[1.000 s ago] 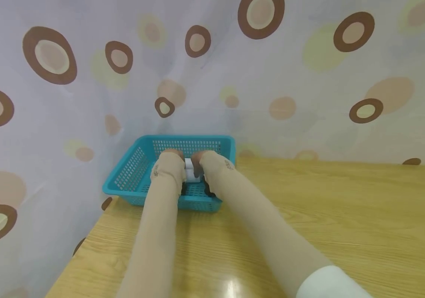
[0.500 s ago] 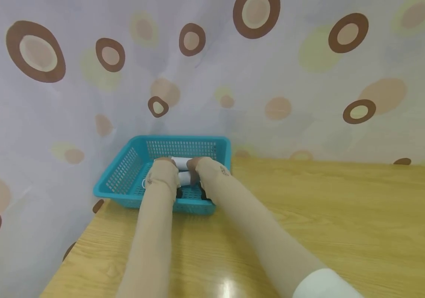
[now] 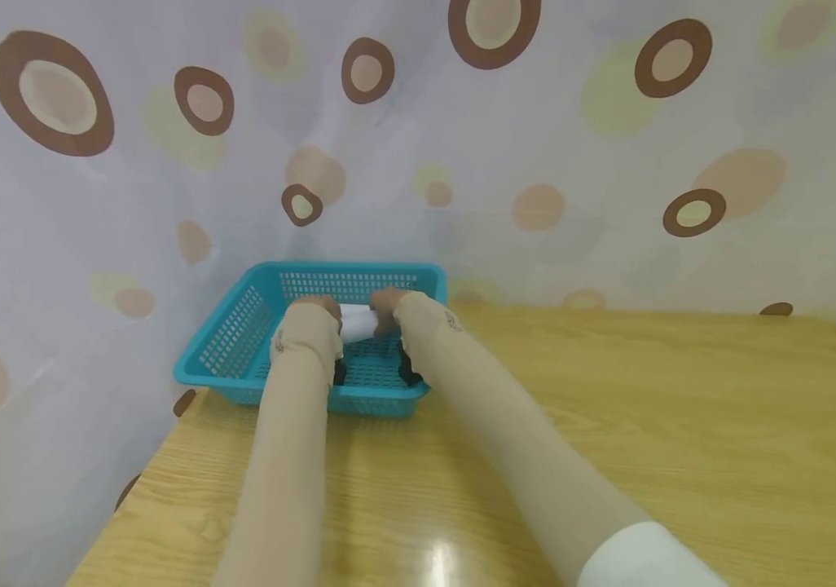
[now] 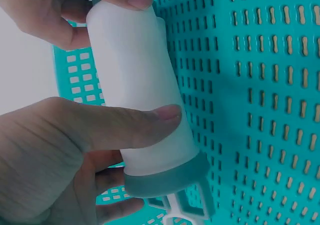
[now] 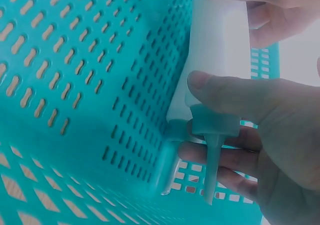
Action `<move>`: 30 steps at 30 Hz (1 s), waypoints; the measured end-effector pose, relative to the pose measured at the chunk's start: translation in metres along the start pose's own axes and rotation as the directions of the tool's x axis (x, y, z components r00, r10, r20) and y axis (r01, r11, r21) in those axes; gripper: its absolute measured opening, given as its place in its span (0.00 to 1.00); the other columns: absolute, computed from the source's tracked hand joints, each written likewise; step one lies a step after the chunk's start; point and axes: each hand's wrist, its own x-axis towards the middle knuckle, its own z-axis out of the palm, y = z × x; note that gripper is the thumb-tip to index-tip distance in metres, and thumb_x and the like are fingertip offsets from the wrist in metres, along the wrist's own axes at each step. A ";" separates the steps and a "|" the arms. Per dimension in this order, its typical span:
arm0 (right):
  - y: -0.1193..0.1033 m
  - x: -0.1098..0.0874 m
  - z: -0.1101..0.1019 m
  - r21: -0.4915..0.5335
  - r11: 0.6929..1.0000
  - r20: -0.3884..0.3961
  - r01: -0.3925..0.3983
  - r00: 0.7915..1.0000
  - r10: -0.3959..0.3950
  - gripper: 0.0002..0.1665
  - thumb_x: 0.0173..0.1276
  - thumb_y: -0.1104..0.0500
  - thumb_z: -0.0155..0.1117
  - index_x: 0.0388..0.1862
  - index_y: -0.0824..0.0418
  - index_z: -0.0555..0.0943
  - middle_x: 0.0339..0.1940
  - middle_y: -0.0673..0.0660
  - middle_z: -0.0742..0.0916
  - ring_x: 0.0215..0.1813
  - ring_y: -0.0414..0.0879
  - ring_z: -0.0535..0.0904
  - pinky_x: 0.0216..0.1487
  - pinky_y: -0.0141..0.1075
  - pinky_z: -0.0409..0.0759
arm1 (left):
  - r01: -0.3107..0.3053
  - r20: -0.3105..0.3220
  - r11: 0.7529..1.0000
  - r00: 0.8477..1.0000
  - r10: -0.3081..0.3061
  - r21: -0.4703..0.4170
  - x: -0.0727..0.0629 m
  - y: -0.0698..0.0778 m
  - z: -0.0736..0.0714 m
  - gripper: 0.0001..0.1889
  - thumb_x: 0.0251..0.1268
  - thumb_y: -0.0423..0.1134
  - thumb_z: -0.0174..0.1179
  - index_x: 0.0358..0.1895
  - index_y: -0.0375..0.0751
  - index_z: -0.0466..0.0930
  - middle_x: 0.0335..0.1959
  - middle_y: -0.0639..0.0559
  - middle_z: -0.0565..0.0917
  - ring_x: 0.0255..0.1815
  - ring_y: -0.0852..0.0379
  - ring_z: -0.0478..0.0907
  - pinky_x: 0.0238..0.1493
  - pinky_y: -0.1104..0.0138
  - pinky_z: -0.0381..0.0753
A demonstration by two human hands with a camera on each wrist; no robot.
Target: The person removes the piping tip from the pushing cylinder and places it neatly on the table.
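Two white cylinders (image 3: 358,328) lie side by side between my hands, inside the turquoise basket (image 3: 235,338). The front white tube (image 4: 137,70) has a grey-green collar with a ring-shaped handle (image 4: 182,217) at the left end. Its right end carries a collar and a tapered nozzle (image 5: 213,167). My left hand (image 3: 321,305) grips the tube near the handle, thumb across the front and fingers behind. Near the nozzle my right hand (image 3: 386,308) holds it the same way. The second tube (image 5: 179,105) is mostly hidden behind the first.
The basket's perforated walls surround both hands. It stands on a wooden table (image 3: 609,424), toward the back left corner. A spotted wall covering (image 3: 535,139) rises close behind and to the left. Dark wrist straps (image 3: 409,371) show beneath the sleeves.
The view has turned slightly right, so basket and wall shift left. Both hands have risen a little with the white cylinders, which now lie closer together than half a second ago.
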 end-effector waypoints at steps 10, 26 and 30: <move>0.007 -0.021 -0.009 0.018 0.999 -0.049 0.030 0.998 -0.029 0.30 0.64 0.54 0.68 0.62 0.60 0.72 0.57 0.57 0.81 0.55 0.50 0.78 0.55 0.41 0.77 | -0.020 -0.011 0.974 1.000 0.018 -0.228 -0.003 0.000 -0.004 0.24 0.67 0.31 0.53 0.67 0.41 0.69 0.62 0.37 0.74 0.57 0.43 0.72 0.60 0.53 0.74; 0.034 -0.075 -0.054 0.071 0.996 -0.162 0.055 0.986 -0.043 0.31 0.61 0.52 0.71 0.59 0.65 0.74 0.57 0.59 0.80 0.57 0.52 0.76 0.58 0.42 0.76 | -0.147 -0.111 0.966 0.986 0.126 -0.211 0.015 0.015 -0.024 0.28 0.61 0.35 0.62 0.66 0.41 0.70 0.62 0.38 0.74 0.57 0.41 0.72 0.57 0.49 0.74; 0.056 -0.078 -0.061 0.095 0.993 -0.174 0.062 0.984 -0.045 0.34 0.60 0.50 0.71 0.60 0.65 0.73 0.59 0.60 0.79 0.59 0.53 0.75 0.60 0.42 0.75 | -0.189 -0.168 0.970 0.972 0.163 -0.155 0.021 0.027 -0.028 0.28 0.59 0.36 0.65 0.64 0.42 0.71 0.61 0.39 0.76 0.55 0.42 0.74 0.56 0.50 0.75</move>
